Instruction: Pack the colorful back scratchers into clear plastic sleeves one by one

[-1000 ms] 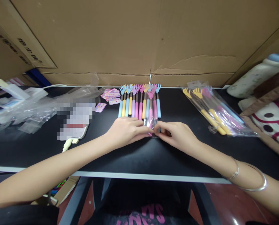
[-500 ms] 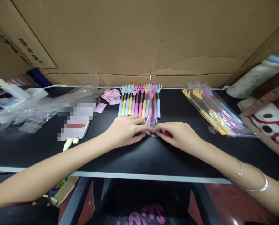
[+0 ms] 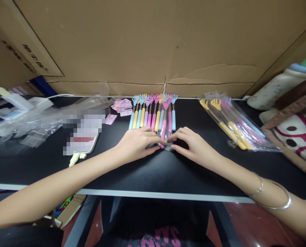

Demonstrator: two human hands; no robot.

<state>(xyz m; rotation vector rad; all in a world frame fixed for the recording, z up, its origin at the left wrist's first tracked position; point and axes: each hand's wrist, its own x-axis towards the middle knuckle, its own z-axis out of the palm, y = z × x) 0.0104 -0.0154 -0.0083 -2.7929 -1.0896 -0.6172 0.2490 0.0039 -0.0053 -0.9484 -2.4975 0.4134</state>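
Note:
A pink back scratcher (image 3: pixel 164 125) lies in a clear plastic bag (image 3: pixel 168 146) at the middle of the table, its claw end pointing away from me. My left hand (image 3: pixel 140 142) pinches the bag's near end from the left, at the handle's tip. From the right, my right hand (image 3: pixel 190 142) has thumb and forefinger at the same end of the bag, with a small gap between the two hands. Beyond them, several back scratchers (image 3: pixel 142 115) with blue, yellow, purple and pink handles form a row, partly covered by the bagged one and my left hand.
On the right, several bagged back scratchers (image 3: pixel 232 125) lie beside a cloth bag (image 3: pixel 297 133) and a bottle (image 3: pixel 273 87). Small printed cards (image 3: pixel 122 105), a phone (image 3: pixel 87 133) and crumpled plastic bags (image 3: pixel 42 120) are on the left. A cardboard wall (image 3: pixel 153 44) stands behind.
My right hand's fingers have spread a little and drawn slightly right, away from the left fingertips. The left hand keeps its place on the bag's near end.

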